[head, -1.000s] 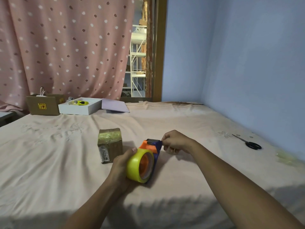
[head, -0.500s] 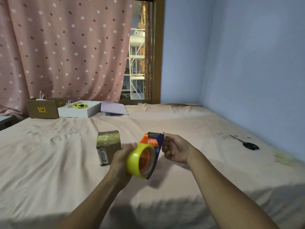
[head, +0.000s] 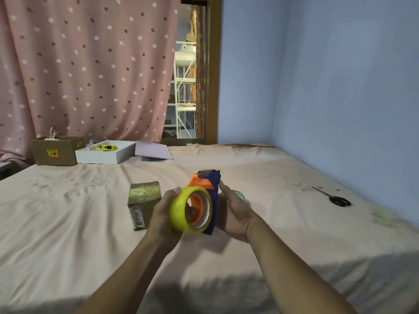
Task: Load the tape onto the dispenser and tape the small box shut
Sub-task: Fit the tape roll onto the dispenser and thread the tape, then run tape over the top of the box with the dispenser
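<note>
A yellow tape roll [head: 181,210] sits on the orange hub of a blue and orange dispenser [head: 212,196], held above the bed. My left hand [head: 163,214] wraps the roll's left side, thumb on top. My right hand [head: 233,214] grips the dispenser's blue body from the right. The small brown box [head: 141,200], its top covered in shiny tape, stands on the bed just left of my left hand.
Black scissors [head: 337,199] lie at the right near the blue wall. At the back left are a cardboard box [head: 55,151], a white tray [head: 102,155] with a yellow item and a lilac sheet [head: 153,150]. A crumpled tape scrap [head: 383,217] lies far right.
Both hands have lifted the dispenser with the roll off the bed. My right hand moved from the dispenser's front tip to its blue side.
</note>
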`<state>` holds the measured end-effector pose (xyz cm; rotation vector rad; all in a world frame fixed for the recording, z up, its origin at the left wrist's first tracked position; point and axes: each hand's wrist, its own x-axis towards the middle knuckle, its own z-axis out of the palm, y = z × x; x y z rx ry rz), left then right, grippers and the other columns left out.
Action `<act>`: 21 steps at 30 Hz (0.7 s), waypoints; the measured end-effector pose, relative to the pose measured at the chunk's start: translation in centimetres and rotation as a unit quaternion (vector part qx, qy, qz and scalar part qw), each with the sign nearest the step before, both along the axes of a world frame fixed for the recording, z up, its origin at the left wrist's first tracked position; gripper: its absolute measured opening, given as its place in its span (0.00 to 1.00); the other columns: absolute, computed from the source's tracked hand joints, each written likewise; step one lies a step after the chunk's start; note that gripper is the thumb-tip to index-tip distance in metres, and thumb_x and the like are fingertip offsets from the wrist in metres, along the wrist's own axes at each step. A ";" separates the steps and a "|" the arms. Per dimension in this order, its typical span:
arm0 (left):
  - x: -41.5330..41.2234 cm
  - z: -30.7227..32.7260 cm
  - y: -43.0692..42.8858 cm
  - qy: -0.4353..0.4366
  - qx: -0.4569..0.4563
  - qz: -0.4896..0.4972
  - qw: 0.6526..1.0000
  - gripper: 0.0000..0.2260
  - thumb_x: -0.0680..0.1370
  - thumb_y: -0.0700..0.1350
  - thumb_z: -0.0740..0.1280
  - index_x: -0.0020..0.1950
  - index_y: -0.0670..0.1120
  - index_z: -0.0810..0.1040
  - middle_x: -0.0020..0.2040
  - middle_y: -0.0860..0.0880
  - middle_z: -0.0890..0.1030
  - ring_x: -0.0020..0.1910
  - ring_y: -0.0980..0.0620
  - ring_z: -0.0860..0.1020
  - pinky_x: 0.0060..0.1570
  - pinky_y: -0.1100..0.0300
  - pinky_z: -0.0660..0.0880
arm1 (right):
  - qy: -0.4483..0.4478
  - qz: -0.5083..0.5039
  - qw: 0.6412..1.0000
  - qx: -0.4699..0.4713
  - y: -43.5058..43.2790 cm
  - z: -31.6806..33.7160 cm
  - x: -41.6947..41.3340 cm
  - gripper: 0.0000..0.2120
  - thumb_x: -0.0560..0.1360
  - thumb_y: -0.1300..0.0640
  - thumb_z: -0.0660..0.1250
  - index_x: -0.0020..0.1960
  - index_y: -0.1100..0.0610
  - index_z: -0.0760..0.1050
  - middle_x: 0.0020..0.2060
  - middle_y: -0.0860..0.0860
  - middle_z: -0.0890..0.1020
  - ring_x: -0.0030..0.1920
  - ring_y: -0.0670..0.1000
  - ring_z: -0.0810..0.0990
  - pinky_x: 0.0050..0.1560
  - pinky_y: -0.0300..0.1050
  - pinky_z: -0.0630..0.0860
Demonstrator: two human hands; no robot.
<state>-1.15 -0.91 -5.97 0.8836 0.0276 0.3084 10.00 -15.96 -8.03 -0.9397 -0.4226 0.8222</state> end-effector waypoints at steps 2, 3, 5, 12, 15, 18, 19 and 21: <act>0.0 0.3 -0.1 0.002 -0.009 0.006 1.000 0.15 0.78 0.47 0.65 0.33 0.48 0.84 0.30 0.49 0.83 0.27 0.53 0.81 0.30 0.63 0.79 | -0.013 0.037 0.998 0.040 0.2 -0.1 -0.1 0.41 0.76 0.35 0.67 0.79 0.59 0.65 0.79 0.63 0.64 0.78 0.65 0.62 0.79 0.67 0.53; 0.1 0.3 -0.1 0.001 -0.012 0.014 1.000 0.10 0.75 0.48 0.67 0.36 0.48 0.84 0.32 0.48 0.83 0.28 0.52 0.82 0.31 0.62 0.79 | -0.020 0.059 0.997 0.055 0.3 -0.3 -0.2 0.43 0.75 0.34 0.68 0.80 0.59 0.63 0.79 0.63 0.63 0.79 0.65 0.60 0.79 0.68 0.52; 0.3 0.0 0.3 -0.003 -0.010 0.017 1.000 0.08 0.72 0.49 0.70 0.37 0.48 0.85 0.34 0.48 0.84 0.31 0.51 0.83 0.34 0.60 0.80 | -0.038 0.079 0.994 0.069 0.6 -0.6 -0.3 0.45 0.71 0.37 0.74 0.79 0.59 0.64 0.78 0.63 0.65 0.78 0.66 0.62 0.79 0.67 0.54; 0.0 0.1 -0.5 0.022 0.023 0.030 0.999 0.11 0.70 0.50 0.73 0.43 0.42 0.87 0.40 0.42 0.86 0.35 0.47 0.85 0.36 0.57 0.82 | -0.083 -0.018 0.995 -0.046 2.3 1.0 -2.6 0.19 0.65 0.64 0.75 0.56 0.58 0.83 0.51 0.57 0.86 0.51 0.57 0.85 0.51 0.52 0.83; -0.1 0.5 -0.3 0.037 0.051 0.080 0.995 0.13 0.68 0.52 0.78 0.41 0.43 0.88 0.42 0.41 0.86 0.40 0.44 0.83 0.47 0.50 0.79 | -0.078 -0.082 0.990 -0.084 3.1 1.9 -2.9 0.17 0.65 0.61 0.71 0.53 0.59 0.82 0.43 0.56 0.87 0.43 0.54 0.87 0.43 0.47 0.84; -0.5 1.3 0.2 0.083 0.159 0.144 0.973 0.16 0.73 0.55 0.75 0.30 0.46 0.86 0.34 0.47 0.83 0.40 0.44 0.79 0.49 0.46 0.79 | -0.064 -0.111 0.989 -0.075 3.3 2.4 -2.6 0.19 0.65 0.61 0.71 0.55 0.62 0.81 0.46 0.60 0.85 0.44 0.57 0.85 0.46 0.49 0.84; -0.8 1.9 0.3 0.102 0.202 0.163 0.960 0.19 0.75 0.55 0.74 0.29 0.45 0.84 0.32 0.46 0.82 0.39 0.45 0.79 0.48 0.45 0.81 | -0.067 -0.124 0.987 -0.083 3.5 2.5 -2.3 0.19 0.64 0.62 0.71 0.55 0.63 0.81 0.48 0.61 0.83 0.46 0.59 0.84 0.48 0.50 0.83; -1.1 2.6 1.3 0.128 0.297 0.208 0.923 0.21 0.76 0.56 0.74 0.33 0.40 0.82 0.33 0.42 0.82 0.36 0.45 0.81 0.44 0.47 0.83 | -0.065 -0.155 0.981 -0.100 3.8 2.7 -1.7 0.19 0.62 0.64 0.68 0.53 0.64 0.80 0.49 0.62 0.79 0.48 0.60 0.79 0.49 0.50 0.79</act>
